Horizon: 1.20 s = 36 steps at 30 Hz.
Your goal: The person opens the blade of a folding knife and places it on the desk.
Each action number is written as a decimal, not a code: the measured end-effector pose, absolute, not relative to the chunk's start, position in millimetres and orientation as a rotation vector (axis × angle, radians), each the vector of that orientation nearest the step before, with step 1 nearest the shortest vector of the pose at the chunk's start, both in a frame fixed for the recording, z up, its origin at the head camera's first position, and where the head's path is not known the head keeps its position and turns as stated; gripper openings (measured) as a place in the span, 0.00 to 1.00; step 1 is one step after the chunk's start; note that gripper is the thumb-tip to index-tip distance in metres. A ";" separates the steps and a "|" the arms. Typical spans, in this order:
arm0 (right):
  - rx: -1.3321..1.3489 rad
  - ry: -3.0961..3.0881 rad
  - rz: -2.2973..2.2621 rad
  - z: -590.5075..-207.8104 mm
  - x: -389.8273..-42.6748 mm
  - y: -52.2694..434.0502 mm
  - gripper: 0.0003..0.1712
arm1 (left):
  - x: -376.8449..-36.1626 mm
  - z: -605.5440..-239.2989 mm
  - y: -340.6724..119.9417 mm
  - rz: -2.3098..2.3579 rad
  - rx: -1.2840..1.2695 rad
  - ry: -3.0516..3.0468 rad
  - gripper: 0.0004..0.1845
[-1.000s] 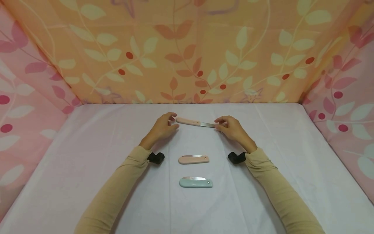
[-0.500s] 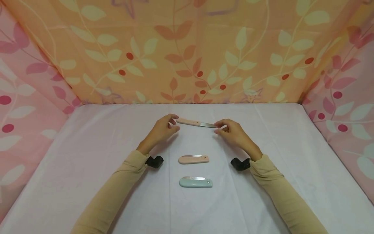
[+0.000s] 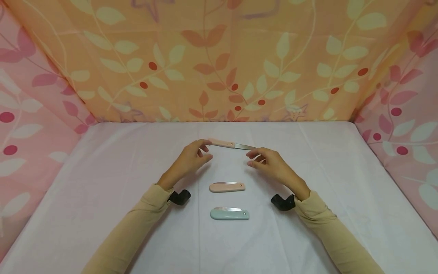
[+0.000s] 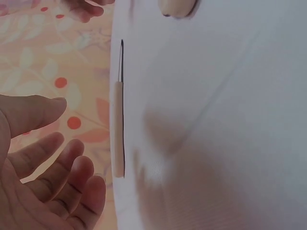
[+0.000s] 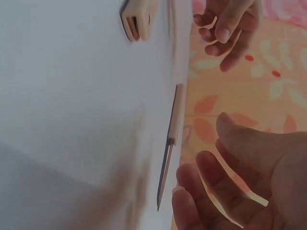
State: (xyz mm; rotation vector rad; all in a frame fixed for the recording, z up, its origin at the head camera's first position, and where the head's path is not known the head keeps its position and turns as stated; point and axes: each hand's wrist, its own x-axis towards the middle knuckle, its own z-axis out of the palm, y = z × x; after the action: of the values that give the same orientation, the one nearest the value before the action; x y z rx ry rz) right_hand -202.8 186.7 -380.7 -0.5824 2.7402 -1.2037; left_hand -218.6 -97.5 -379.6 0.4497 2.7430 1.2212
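Observation:
An unfolded pocket knife (image 3: 224,143) with a peach handle lies on the white cloth, its blade pointing right. My left hand (image 3: 189,156) hovers just in front of the handle end, fingers loosely bent, holding nothing. Near the blade tip is my right hand (image 3: 268,161), also holding nothing, thumb and fingers apart. Both wrist views show the unfolded knife (image 4: 119,129) lying away from the fingers. Closer to the body lie a folded peach pocket knife (image 3: 227,187) and a folded mint-green pocket knife (image 3: 230,214), their blade edges showing along the handles.
White cloth (image 3: 102,213) covers the table. An orange leaf-patterned curtain (image 3: 219,57) stands along the back edge, and pink patterned curtains (image 3: 30,102) close off the sides. Each wrist carries a black camera (image 3: 180,197) below the hand.
My right hand has let go of the blade tip and drawn back toward the body. My left hand has also shifted slightly nearer. All the knives have stayed in place.

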 end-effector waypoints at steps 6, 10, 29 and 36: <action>-0.628 2.731 -1.177 -383.6 -192.6 185.7 0.18 | -208.1 -380.1 -97.7 1.232 0.511 2.730 0.24; -0.638 2.725 -1.164 -386.1 -186.3 185.9 0.17 | -202.8 -381.5 -97.8 1.236 0.551 2.715 0.24; -0.760 2.701 -1.092 -385.7 -168.4 184.6 0.17 | -181.0 -391.6 -98.5 1.184 0.652 2.637 0.22; -0.805 2.659 -1.067 -386.2 -165.2 180.5 0.17 | -177.7 -390.0 -98.9 1.115 0.631 2.584 0.22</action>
State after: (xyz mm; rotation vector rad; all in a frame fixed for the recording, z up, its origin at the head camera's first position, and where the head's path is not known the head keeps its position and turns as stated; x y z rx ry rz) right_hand -165.2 180.5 -386.2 -0.8049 2.6588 -1.0672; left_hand -177.7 -98.9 -390.0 0.6307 2.5843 1.1152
